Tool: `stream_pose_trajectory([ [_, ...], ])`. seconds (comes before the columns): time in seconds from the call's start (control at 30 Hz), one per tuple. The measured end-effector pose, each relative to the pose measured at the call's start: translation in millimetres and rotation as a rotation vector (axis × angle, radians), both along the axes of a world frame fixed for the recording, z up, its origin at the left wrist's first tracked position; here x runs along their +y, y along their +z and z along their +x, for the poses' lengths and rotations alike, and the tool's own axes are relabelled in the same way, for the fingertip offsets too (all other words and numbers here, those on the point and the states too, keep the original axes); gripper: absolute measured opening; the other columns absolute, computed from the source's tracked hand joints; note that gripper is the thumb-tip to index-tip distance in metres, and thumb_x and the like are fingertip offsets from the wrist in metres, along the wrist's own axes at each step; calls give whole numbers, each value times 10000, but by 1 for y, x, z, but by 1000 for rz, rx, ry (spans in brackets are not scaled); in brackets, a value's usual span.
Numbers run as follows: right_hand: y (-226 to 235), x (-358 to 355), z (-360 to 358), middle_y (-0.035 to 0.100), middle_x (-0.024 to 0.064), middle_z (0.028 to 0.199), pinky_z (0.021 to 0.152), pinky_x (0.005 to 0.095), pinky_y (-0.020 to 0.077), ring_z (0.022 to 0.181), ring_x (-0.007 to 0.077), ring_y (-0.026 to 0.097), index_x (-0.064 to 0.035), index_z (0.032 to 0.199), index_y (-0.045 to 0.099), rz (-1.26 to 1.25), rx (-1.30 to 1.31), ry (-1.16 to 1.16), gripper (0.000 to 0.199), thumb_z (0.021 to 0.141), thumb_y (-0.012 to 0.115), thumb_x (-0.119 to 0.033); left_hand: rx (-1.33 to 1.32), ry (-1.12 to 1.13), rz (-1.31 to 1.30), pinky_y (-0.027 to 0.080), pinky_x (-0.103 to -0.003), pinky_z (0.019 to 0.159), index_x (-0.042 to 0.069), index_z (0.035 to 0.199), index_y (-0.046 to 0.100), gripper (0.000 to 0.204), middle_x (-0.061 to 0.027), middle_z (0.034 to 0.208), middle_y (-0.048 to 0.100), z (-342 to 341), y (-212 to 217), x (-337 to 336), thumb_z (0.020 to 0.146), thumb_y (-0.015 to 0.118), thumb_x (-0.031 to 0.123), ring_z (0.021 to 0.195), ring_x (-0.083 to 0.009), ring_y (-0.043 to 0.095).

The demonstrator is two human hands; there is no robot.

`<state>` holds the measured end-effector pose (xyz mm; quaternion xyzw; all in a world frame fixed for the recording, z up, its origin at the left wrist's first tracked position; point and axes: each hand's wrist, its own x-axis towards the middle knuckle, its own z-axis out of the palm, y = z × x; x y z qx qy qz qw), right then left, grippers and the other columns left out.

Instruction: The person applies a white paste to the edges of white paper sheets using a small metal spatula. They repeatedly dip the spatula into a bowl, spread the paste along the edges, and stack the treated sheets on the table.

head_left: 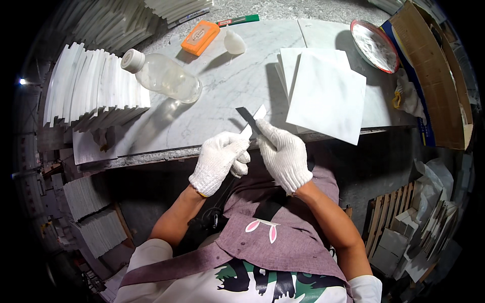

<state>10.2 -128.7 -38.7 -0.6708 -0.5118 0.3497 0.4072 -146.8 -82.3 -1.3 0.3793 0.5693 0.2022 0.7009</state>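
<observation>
My left hand (220,157), in a white knit glove, is closed in a pinch at the lower end of a narrow white strip (260,111). My right hand (284,155), gloved the same way, grips a dark flat bar (244,114) with a slanted tip; its exact kind I cannot make out. Bar and strip cross just above my fingers, near the front edge of the marble-topped table (222,96). Whether they touch is unclear. To the right of my right hand, square white marble tiles (328,93) lie in an uneven pile, overhanging the table's front edge.
At left stands a row of white tiles (91,88) beside a clear bottle (169,78) of liquid. Farther back are an orange box (200,38), a small whitish squeeze bottle (234,42) and a green packet (238,20). A bowl of white material (374,46) and cardboard box (429,70) sit right.
</observation>
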Motion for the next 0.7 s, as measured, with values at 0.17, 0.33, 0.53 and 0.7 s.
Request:
stream_pose_trajectory([
  [0.17, -1, -11, -12, 686, 142, 879, 703, 371, 539, 815, 303, 680, -152, 1204, 674, 35, -52, 109, 283, 935, 615, -221, 46, -34, 37, 446, -248, 457, -21, 947, 608, 178, -59, 690, 601, -2, -7, 1, 961, 608, 157, 505, -108, 555],
  [0.33, 6, 3, -5, 704, 138, 925, 699, 335, 530, 844, 300, 685, -136, 1199, 677, -142, 130, 2, 273, 953, 607, -232, 7, 3, -7, 451, -250, 462, -24, 947, 603, 178, -56, 696, 601, 3, 0, 0, 962, 605, 154, 504, -110, 554],
  [0.53, -6, -1, -16, 702, 120, 882, 676, 328, 522, 788, 255, 689, -160, 1223, 671, 94, 221, -6, 285, 949, 614, -215, 7, -3, 14, 448, -249, 464, -26, 946, 599, 184, -60, 698, 601, 2, -3, -1, 966, 598, 157, 506, -109, 557],
  [0.7, -5, -2, -10, 701, 133, 867, 673, 340, 525, 784, 267, 697, -136, 1229, 663, -11, 90, -12, 305, 934, 637, -212, 24, -48, 14, 453, -242, 467, -25, 960, 608, 199, -60, 701, 605, 2, 2, 2, 963, 606, 173, 511, -105, 561],
])
